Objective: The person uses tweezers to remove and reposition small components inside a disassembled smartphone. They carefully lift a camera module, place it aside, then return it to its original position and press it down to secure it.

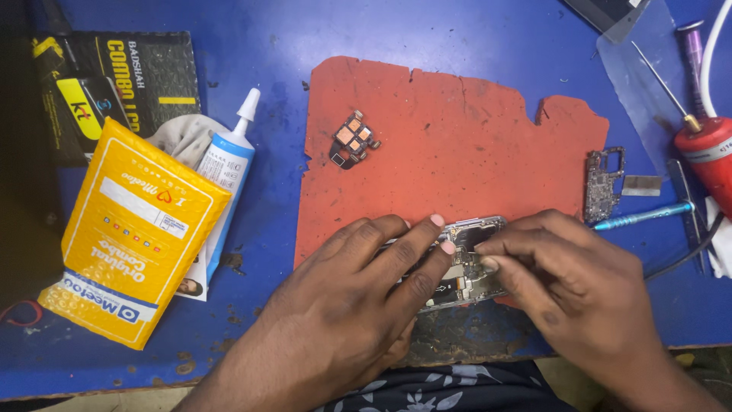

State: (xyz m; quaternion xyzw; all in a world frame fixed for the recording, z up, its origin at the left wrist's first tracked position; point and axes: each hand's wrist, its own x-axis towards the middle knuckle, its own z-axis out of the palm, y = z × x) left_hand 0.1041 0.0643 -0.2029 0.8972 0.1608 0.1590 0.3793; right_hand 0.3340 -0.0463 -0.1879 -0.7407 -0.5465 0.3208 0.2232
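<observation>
Both hands are working over an opened phone frame [469, 263] lying at the front edge of the red mat [442, 137] on the blue desk [267, 46]. Left hand [358, 297] is lying flat w/ fingers stretched across the frame's left half, pressing it down, not closed round it. Right hand [572, 282] is curling in from the right, thumb & forefinger tips pinching at smth inside the frame; too small to tell what. A camera module [353, 140] is sitting further back on the mat, well apart. A circuit board [602, 183] is lying at the mat's right edge, w/ a blue tool [644, 216] just beside it. Left of the mat: white glue tube [226, 172] & yellow padded pouch [133, 229].
</observation>
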